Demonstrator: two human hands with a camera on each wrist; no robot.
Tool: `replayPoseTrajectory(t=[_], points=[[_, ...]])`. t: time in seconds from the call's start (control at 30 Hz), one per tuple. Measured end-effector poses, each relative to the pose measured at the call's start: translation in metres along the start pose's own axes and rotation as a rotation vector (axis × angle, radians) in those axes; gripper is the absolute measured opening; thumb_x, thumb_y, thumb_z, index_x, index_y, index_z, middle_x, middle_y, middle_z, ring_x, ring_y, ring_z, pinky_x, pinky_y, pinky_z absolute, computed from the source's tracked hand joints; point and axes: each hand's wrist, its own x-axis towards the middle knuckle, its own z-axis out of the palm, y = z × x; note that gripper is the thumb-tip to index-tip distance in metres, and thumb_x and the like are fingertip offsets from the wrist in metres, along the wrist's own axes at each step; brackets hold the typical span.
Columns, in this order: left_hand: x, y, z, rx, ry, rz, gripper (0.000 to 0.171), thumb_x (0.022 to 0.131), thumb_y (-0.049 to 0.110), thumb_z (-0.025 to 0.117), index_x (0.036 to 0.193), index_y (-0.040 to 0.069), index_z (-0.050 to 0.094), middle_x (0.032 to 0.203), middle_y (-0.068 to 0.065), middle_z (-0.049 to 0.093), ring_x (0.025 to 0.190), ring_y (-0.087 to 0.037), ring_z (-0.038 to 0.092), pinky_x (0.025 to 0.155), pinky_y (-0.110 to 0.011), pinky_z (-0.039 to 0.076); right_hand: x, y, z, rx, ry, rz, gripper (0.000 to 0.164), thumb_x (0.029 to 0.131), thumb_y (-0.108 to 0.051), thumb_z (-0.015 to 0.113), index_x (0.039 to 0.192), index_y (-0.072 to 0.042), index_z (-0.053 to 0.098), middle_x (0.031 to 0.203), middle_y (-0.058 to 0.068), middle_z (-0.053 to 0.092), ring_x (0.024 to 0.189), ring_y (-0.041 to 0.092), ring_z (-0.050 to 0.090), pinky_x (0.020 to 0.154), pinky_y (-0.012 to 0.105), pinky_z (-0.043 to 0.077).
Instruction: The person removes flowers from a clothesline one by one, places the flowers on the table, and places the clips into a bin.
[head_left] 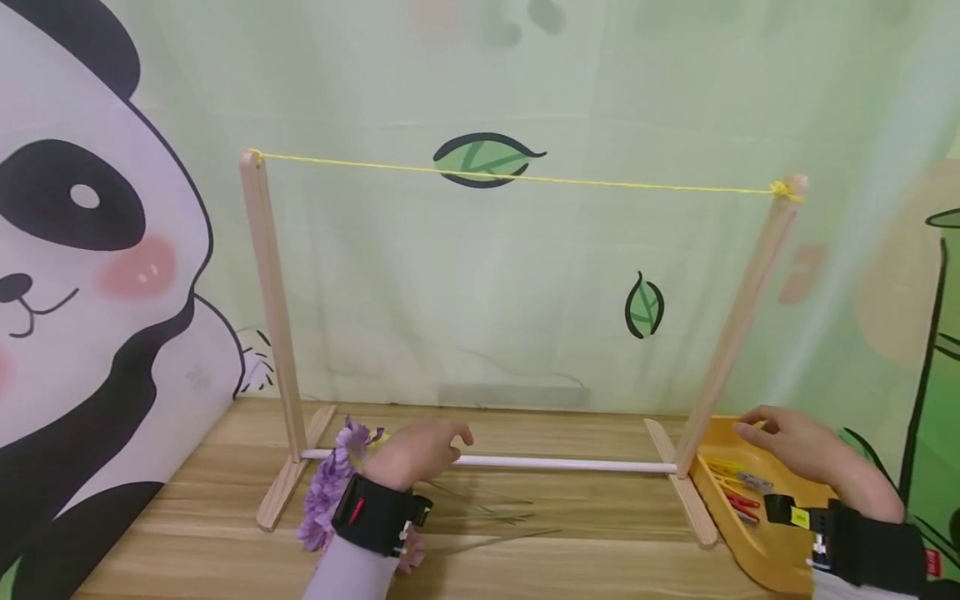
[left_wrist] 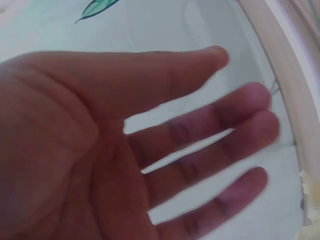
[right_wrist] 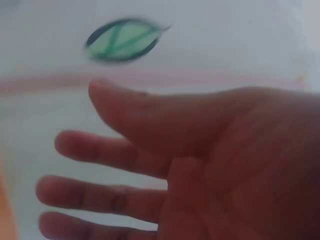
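My left hand (head_left: 418, 450) hovers over purple artificial flowers (head_left: 327, 500), whose thin green stems (head_left: 487, 510) point right across the table. In the left wrist view the fingers (left_wrist: 200, 155) are spread and nearly straight, with nothing against the palm. Above the yellow tray (head_left: 787, 554) is my right hand (head_left: 798, 450), its fingers (right_wrist: 95, 195) also extended and holding nothing. Small clothespins (head_left: 742, 498), yellow, red and grey, lie in that tray. Between the hands stands a wooden frame (head_left: 273, 317) with a yellow string (head_left: 600, 182) tied across its top.
A white rod (head_left: 562, 463) joins the frame's two feet low down. The right foot (head_left: 693, 512) sits close beside the tray. Behind the wooden table (head_left: 585, 550) hangs a pale green backdrop (head_left: 420, 292) printed with a panda (head_left: 75, 333) and leaves.
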Motion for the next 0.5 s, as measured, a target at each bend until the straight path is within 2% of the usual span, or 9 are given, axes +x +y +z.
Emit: replayPoseTrajectory(t=[0.07,0.17,0.27,0.37,0.5], points=[[0.001,0.002,-0.002,0.006,0.032,0.052,0.025,0.096,-0.001,0.067,0.119,0.008,0.072,0.123,-0.017,0.071,0.101,-0.027,0.067,0.089,-0.046,0.054,-0.004,-0.023,0.001,0.032,0.001,-0.061,0.053,0.112,-0.037,0.049,0.130,0.012,0.060,0.112,0.023,0.067,0.100,0.039,0.063,0.080,0.051,0.055],[0.004,0.007,-0.003,-0.005,0.075,0.125,0.027,0.098,-0.004,0.062,0.120,0.007,0.073,0.119,-0.016,0.072,0.083,-0.021,0.064,0.080,-0.041,0.053,-0.008,-0.056,0.007,0.101,-0.029,-0.197,0.043,0.110,-0.031,0.053,0.134,0.004,0.062,0.111,0.009,0.068,0.096,0.024,0.063,0.077,0.039,0.054],[0.008,0.014,-0.005,-0.025,0.085,0.177,0.029,0.102,-0.002,0.057,0.124,0.010,0.073,0.118,-0.011,0.073,0.069,-0.012,0.052,0.074,-0.035,0.049,-0.007,-0.083,0.013,0.160,-0.098,-0.325,0.039,0.109,-0.028,0.056,0.137,-0.001,0.062,0.108,0.002,0.066,0.090,0.014,0.062,0.074,0.031,0.054],[0.011,0.022,-0.009,-0.039,0.108,0.232,0.029,0.106,0.002,0.054,0.125,0.012,0.073,0.118,-0.007,0.073,0.063,-0.008,0.043,0.071,-0.032,0.045,-0.002,-0.103,0.020,0.181,-0.151,-0.414,0.039,0.108,-0.029,0.058,0.138,-0.004,0.062,0.104,-0.002,0.065,0.086,0.011,0.062,0.074,0.029,0.053],[0.015,0.031,-0.013,-0.063,0.134,0.291,0.029,0.107,0.003,0.052,0.122,0.013,0.075,0.111,-0.006,0.074,0.057,-0.007,0.035,0.066,-0.030,0.042,0.007,-0.118,0.029,0.167,-0.159,-0.459,0.037,0.108,-0.030,0.058,0.136,-0.007,0.063,0.102,-0.005,0.064,0.090,0.013,0.059,0.075,0.029,0.052]])
